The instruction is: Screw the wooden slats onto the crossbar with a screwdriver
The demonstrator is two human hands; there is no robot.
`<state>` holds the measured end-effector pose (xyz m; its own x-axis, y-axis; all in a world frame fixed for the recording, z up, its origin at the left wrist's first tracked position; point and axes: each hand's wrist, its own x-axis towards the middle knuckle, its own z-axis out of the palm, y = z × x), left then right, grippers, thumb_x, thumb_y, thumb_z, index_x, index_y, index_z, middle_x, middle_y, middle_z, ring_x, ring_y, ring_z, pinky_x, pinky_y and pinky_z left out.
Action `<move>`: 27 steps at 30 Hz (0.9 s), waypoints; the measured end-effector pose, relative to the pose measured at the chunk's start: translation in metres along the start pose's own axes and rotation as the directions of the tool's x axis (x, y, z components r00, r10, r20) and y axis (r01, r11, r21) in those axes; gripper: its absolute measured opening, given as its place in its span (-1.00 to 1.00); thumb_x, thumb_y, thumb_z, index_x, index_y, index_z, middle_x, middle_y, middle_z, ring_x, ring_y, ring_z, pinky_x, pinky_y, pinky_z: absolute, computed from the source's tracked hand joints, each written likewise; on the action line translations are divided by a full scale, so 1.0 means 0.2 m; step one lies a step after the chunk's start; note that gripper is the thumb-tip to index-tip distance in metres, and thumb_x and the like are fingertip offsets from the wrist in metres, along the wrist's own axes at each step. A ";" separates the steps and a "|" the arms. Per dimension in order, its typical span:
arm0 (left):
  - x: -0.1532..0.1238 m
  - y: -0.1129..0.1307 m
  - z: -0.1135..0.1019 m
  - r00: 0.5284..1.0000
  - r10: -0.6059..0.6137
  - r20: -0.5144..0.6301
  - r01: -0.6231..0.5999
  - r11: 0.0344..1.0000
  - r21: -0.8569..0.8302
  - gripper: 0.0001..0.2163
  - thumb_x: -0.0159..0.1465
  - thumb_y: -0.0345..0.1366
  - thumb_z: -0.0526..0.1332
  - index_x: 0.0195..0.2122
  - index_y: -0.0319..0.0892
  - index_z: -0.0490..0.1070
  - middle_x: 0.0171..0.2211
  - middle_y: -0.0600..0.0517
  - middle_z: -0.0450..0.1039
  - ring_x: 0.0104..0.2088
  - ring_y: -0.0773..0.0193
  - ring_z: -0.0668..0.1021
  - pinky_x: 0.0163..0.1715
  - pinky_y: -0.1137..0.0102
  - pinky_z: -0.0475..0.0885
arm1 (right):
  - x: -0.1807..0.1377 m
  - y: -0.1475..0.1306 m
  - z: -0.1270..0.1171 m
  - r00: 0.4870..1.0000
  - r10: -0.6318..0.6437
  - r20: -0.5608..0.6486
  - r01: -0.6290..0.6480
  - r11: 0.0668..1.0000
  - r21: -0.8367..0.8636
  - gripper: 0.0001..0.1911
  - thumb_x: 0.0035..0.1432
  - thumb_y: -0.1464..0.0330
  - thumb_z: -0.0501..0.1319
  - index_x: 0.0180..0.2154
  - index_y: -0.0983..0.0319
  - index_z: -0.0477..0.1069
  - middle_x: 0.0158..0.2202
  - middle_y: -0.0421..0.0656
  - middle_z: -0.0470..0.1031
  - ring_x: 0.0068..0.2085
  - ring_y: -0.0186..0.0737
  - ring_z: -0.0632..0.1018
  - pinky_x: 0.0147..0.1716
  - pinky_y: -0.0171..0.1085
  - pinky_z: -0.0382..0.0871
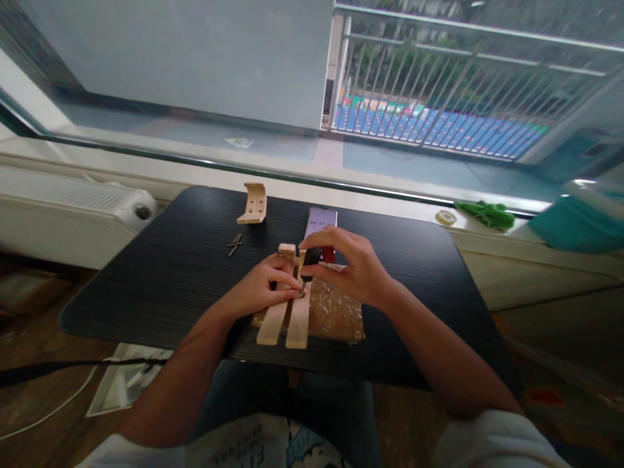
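In my right hand (pixel 358 263) is a screwdriver (pixel 312 260) with a black handle, held upright by the thumb and fingers. Its metal shaft points down at a hole in the right one of two pale wooden slats (pixel 297 325). My left hand (pixel 260 286) is closed over the slats, its thumb and index fingertips meeting beside the screwdriver's tip. Whether a screw is between them is too small to tell. Both slats lie side by side, partly on a brown board (pixel 336 312) that looks wrapped in clear plastic.
On the dark table (pixel 146 273) stand a curved wooden piece with holes (pixel 255 205), several loose screws (pixel 234 244) and a phone (pixel 322 220) showing a timer. A red item (pixel 329 253) is partly behind my right hand. Tape (pixel 445 217) and a green cloth (pixel 485 213) lie on the sill.
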<state>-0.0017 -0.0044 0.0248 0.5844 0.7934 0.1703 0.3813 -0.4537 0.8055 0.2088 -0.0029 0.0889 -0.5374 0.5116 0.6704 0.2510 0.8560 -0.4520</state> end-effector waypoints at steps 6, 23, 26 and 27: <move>0.00 0.00 0.00 1.000 -0.028 0.009 0.028 1.000 0.003 -0.82 0.20 -0.17 0.31 -0.30 -0.13 0.64 -0.22 -0.07 0.48 -0.04 0.04 0.45 0.04 0.16 0.35 | 0.01 0.00 -0.01 0.996 -0.090 0.011 0.090 0.996 0.025 -0.79 0.21 0.29 0.24 -0.13 0.23 0.42 -0.37 -0.22 0.47 -0.39 -0.40 0.45 -0.38 -0.36 0.39; 0.00 -0.01 0.01 0.999 -0.034 -0.009 0.034 0.999 0.004 -0.79 0.19 -0.14 0.31 -0.44 -0.14 0.63 -0.10 -0.04 0.42 -0.07 0.11 0.44 0.08 0.22 0.33 | 0.00 0.00 -0.04 0.984 0.016 0.178 -0.057 0.973 0.226 -0.70 0.24 0.46 0.15 0.02 0.31 0.37 -0.37 -0.23 0.43 -0.46 -0.50 0.38 -0.45 -0.45 0.30; 0.00 0.00 0.00 0.999 -0.031 -0.010 0.031 1.000 0.002 -0.79 0.18 -0.13 0.31 -0.43 -0.13 0.64 -0.12 -0.05 0.42 -0.08 0.12 0.44 0.07 0.23 0.34 | 0.01 0.00 -0.04 0.987 0.021 0.161 -0.058 0.972 0.228 -0.71 0.24 0.44 0.17 0.00 0.31 0.37 -0.38 -0.25 0.40 -0.47 -0.51 0.36 -0.46 -0.45 0.28; 0.00 0.00 0.00 1.000 -0.027 -0.010 0.027 1.000 0.001 -0.79 0.18 -0.13 0.31 -0.42 -0.13 0.64 -0.12 -0.05 0.42 -0.08 0.12 0.44 0.07 0.23 0.34 | 0.00 0.00 -0.04 0.988 0.020 0.155 -0.056 0.972 0.228 -0.72 0.23 0.44 0.18 0.00 0.31 0.38 -0.39 -0.25 0.39 -0.47 -0.51 0.36 -0.46 -0.45 0.28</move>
<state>-0.0016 -0.0048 0.0239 0.5669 0.8092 0.1543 0.3978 -0.4329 0.8089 0.2142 -0.0016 0.0936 -0.6507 0.5111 0.5616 0.0904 0.7864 -0.6110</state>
